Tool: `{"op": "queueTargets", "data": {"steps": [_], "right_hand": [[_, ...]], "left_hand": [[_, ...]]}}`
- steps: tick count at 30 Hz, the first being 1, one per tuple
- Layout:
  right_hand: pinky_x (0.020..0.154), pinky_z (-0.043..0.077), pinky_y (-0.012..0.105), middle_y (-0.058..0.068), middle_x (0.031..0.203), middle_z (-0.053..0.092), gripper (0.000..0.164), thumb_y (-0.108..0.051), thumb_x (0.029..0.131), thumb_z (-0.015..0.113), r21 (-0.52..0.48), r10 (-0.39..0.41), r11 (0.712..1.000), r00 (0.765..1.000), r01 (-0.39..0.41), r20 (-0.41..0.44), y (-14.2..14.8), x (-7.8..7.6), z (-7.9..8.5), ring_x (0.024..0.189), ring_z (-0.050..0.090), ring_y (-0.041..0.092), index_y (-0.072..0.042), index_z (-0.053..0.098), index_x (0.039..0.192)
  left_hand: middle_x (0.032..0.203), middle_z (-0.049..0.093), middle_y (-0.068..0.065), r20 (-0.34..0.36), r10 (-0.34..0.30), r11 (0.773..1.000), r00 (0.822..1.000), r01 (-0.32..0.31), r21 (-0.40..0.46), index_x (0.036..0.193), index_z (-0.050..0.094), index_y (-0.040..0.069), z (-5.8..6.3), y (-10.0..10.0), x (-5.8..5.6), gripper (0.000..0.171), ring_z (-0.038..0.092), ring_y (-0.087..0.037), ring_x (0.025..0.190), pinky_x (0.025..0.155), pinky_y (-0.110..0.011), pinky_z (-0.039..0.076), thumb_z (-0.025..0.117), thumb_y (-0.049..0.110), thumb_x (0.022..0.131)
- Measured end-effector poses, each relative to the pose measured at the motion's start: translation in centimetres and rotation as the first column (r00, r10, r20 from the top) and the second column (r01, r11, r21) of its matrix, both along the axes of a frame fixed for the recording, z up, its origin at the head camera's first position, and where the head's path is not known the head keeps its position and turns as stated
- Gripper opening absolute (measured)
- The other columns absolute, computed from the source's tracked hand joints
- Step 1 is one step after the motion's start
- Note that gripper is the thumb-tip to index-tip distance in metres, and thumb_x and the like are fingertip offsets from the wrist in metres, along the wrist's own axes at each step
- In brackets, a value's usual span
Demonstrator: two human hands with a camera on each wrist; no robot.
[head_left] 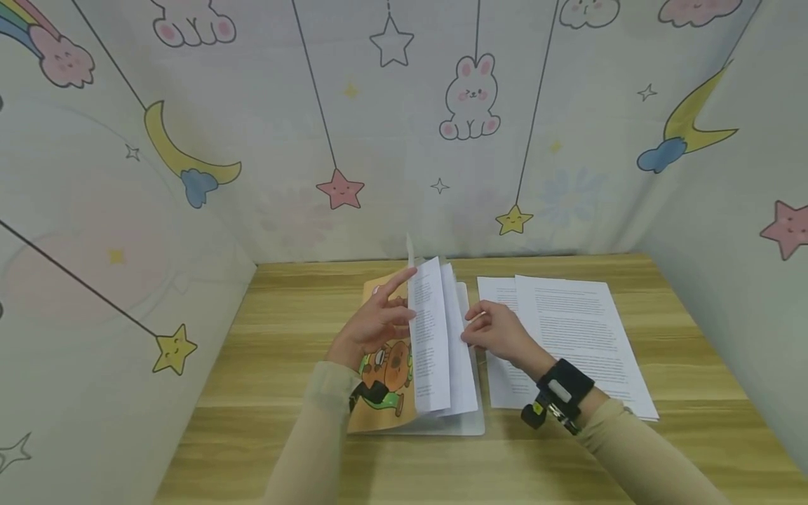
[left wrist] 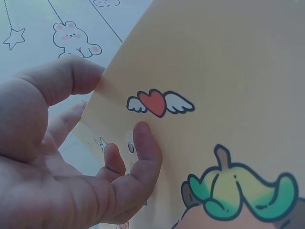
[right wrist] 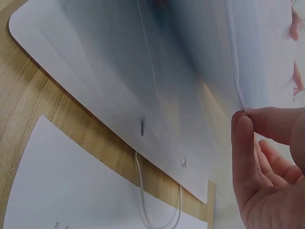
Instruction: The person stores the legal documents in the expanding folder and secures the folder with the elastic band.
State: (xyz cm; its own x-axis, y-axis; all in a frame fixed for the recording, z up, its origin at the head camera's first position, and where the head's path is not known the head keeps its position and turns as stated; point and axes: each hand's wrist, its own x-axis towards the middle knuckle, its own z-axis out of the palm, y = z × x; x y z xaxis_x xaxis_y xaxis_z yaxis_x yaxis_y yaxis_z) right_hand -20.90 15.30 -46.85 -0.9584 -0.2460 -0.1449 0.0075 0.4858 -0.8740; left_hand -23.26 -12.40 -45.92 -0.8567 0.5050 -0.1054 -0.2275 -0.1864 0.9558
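Note:
A display folder (head_left: 388, 393) with an orange cartoon cover lies open on the table, several of its leaves raised upright. My left hand (head_left: 372, 326) reaches in from the left and holds the edge of a raised leaf; in the left wrist view its digits meet the edge of an orange leaf (left wrist: 228, 62) bearing a winged heart. Printed paper (head_left: 431, 344) shows in the raised leaves. From the right, my right hand (head_left: 501, 333) pinches the edge of a clear sleeve (right wrist: 236, 62) between thumb and index finger.
Loose printed sheets (head_left: 581, 337) lie overlapping to the right of the folder, beneath my right forearm. A thin white cord (right wrist: 140, 186) loops from the folder's edge over the paper. Behind the wooden table (head_left: 284, 337) hangs a cartoon-printed backdrop (head_left: 404, 140).

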Motion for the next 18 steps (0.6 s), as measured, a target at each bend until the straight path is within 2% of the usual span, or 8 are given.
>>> {"op": "queueTargets", "data": {"steps": [2, 9, 13, 18], "right_hand": [[0.074, 0.061, 0.043, 0.009, 0.092, 0.074, 0.033, -0.008, 0.090, 0.080, -0.003, 0.004, 1.000, 1.000, -0.004, 0.002, -0.04, -0.07, -0.12, 0.081, 0.071, 0.028, -0.001, 0.062, 0.116], [0.067, 0.055, 0.031, 0.008, 0.089, 0.074, 0.039, -0.006, 0.089, 0.081, 0.001, 0.004, 1.000, 1.000, -0.004, 0.025, -0.20, -0.20, -0.26, 0.078, 0.070, 0.023, -0.001, 0.058, 0.121], [0.066, 0.052, 0.030, 0.007, 0.089, 0.075, 0.042, -0.006, 0.088, 0.082, 0.027, 0.006, 1.000, 0.999, -0.007, 0.036, -0.30, -0.20, -0.26, 0.078, 0.069, 0.022, -0.001, 0.057, 0.123], [0.067, 0.055, 0.031, 0.007, 0.089, 0.074, 0.043, -0.007, 0.088, 0.083, 0.060, 0.007, 0.998, 0.999, -0.009, 0.040, -0.53, -0.05, -0.25, 0.076, 0.067, 0.020, -0.004, 0.056, 0.122]], "left_hand": [[0.130, 0.045, -0.029, 0.001, -0.001, 1.000, 1.000, 0.001, 0.000, 0.161, 0.039, 0.042, 0.02, 0.00, -0.04, 0.081, 0.055, -0.037, 0.113, 0.086, -0.043, 0.056, 0.058, -0.006, 0.099], [0.132, 0.045, -0.029, 0.001, 0.000, 1.000, 1.000, 0.000, -0.005, 0.161, 0.038, 0.042, 0.09, 0.01, -0.04, 0.081, 0.055, -0.037, 0.114, 0.088, -0.044, 0.055, 0.057, -0.006, 0.099], [0.135, 0.044, -0.031, -0.004, 0.001, 1.000, 1.000, -0.001, -0.009, 0.161, 0.038, 0.042, 0.19, 0.00, 0.03, 0.080, 0.054, -0.038, 0.115, 0.089, -0.044, 0.055, 0.057, -0.005, 0.099], [0.137, 0.043, -0.032, -0.010, -0.001, 1.000, 1.000, 0.001, -0.009, 0.161, 0.037, 0.042, 0.17, 0.04, 0.03, 0.080, 0.054, -0.039, 0.116, 0.090, -0.044, 0.055, 0.056, -0.005, 0.100]]}}
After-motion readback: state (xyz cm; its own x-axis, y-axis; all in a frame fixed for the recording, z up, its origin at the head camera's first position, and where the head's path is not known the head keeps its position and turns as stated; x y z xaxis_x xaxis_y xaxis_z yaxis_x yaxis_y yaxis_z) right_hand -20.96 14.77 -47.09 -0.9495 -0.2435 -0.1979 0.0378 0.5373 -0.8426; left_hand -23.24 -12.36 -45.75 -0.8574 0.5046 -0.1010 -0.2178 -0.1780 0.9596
